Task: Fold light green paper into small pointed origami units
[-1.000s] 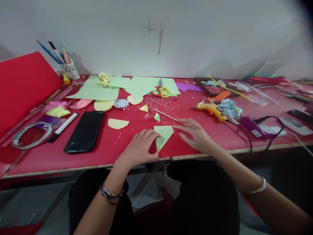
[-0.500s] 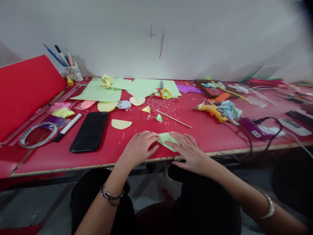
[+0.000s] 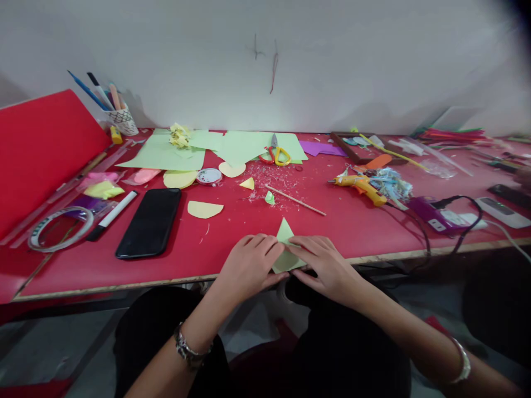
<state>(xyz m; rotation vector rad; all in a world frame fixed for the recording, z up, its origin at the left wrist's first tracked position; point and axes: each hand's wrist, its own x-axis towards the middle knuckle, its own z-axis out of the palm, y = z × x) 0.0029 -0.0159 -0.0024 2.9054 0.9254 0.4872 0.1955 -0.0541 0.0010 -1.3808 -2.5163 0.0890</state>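
A small piece of light green paper, with a pointed top corner and a fold across it, is at the table's front edge between my two hands. My left hand grips its left side, fingers curled on top and thumb at the lower edge. On the opposite side, my right hand pinches the paper between thumb and fingers. Part of the sheet is covered by my fingers. Beyond it lie a thin wooden stick, a crumpled green scrap and a pale yellow half-round paper piece.
To the left are a black phone, a marker and a tape roll. Scissors rest on green sheets at the back. A yellow glue gun and purple power socket lie right.
The green paper has been turned so that one corner points away from me. Both hands have shifted and now grip its sides more tightly, with thumbs at the near edge.
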